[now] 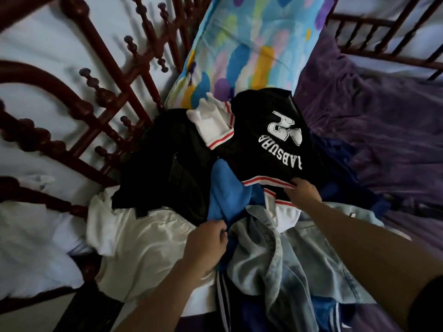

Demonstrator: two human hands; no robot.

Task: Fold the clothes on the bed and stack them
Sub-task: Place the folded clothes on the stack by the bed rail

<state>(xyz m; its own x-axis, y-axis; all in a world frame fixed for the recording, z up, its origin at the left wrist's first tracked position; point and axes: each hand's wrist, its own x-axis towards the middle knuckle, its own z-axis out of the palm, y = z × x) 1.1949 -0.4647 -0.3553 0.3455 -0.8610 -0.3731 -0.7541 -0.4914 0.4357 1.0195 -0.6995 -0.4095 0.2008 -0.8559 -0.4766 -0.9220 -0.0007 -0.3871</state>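
Observation:
A heap of unfolded clothes lies on the bed. On top is a black jersey [261,130] with white lettering, white sleeves and red-striped trim. My right hand [303,191] pinches its striped hem. A blue garment [225,188] runs down the middle of the heap, and my left hand [207,245] grips its lower end. Around them lie a white garment [143,238], a black garment [167,159], a pale denim shirt [271,264] and dark blue clothes with white stripes [254,315].
A colourful pillow [242,44] lies at the head of the bed beyond the heap. Purple bedding [374,111] spreads to the right. A dark red wooden bed frame [100,97] with turned spindles runs along the left, and another rail [383,32] crosses the top right.

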